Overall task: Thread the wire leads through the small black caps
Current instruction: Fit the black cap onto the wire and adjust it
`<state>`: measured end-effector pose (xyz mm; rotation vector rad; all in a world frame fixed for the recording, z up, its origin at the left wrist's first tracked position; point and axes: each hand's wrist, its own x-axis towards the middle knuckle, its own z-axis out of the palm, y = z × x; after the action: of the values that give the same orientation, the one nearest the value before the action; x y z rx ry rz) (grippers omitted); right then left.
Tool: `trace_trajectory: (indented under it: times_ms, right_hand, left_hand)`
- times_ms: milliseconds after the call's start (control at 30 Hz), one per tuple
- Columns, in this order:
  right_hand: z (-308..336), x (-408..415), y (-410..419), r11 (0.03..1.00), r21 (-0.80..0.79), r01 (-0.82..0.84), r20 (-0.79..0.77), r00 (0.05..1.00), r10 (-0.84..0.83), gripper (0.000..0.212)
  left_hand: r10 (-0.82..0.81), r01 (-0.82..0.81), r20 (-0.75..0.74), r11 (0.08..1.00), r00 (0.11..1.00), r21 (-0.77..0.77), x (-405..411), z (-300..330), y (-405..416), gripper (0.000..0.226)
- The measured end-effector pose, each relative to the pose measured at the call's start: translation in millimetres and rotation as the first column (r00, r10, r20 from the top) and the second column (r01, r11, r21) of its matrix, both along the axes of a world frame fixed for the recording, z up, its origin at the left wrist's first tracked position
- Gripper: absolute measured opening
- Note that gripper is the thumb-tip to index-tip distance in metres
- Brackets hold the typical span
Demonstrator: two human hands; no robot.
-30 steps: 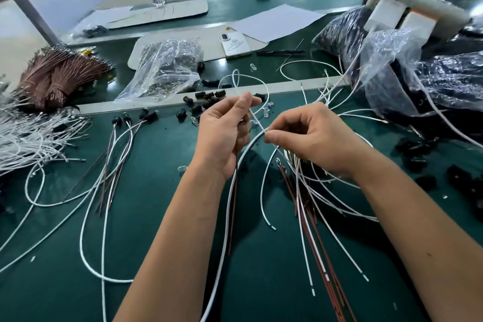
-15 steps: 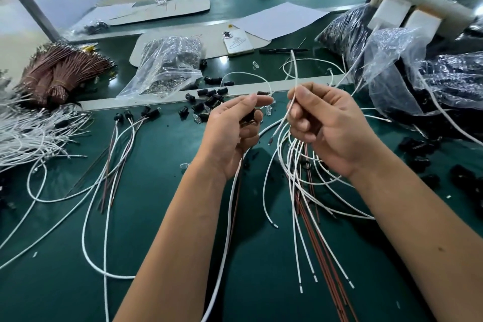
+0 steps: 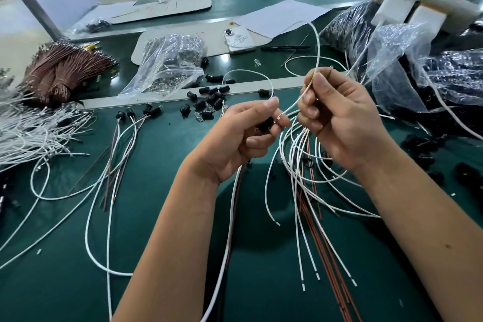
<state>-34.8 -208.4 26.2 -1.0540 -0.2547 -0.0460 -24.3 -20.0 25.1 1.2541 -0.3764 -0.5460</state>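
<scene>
A small black cap [image 3: 264, 124] sits pinched in the left hand [image 3: 244, 138] above the middle of the desk [image 3: 162, 217], while the right hand [image 3: 337, 117], fingers curled, grips a white wire lead [image 3: 296, 104] whose stripped tip almost touches the cap, not yet visibly through it. Several capped leads [image 3: 125, 138] lie toward the desk's left edge. Loose caps [image 3: 209, 102] along the far edge and uncapped leads [image 3: 305, 217] below the right hand suggest much work remains.
</scene>
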Motion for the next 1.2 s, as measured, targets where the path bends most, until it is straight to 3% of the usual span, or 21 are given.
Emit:
trace_trajectory:
  times_ms: [133,433,700,1200]
  right_hand:
    - [1.6,0.0,-0.3,1.0,0.003,0.026,-0.002,1.0,-0.026,0.019]
    - [0.4,0.1,-0.4,0.999,0.002,0.051,0.012,0.999,-0.051,0.017]
    - [-1.8,-3.8,2.5,0.971,-0.207,0.119,0.014,0.993,-0.118,0.012]
    - [-2.0,-2.9,3.3,0.978,-0.157,0.14,-0.035,0.988,-0.147,0.016]
  left_hand:
    - [-0.031,0.032,0.01,0.999,0.999,-0.032,-0.5,-0.3,-1.7,0.018]
    - [0.014,-0.015,0.083,1.0,0.996,0.012,2.3,-3.2,0.5,0.017]
    - [0.176,-0.208,0.203,0.967,0.963,0.15,5.8,-7.8,-2.1,0.024]
    - [0.09,-0.097,0.143,0.994,0.986,0.04,6.3,-8.5,-3.8,0.036]
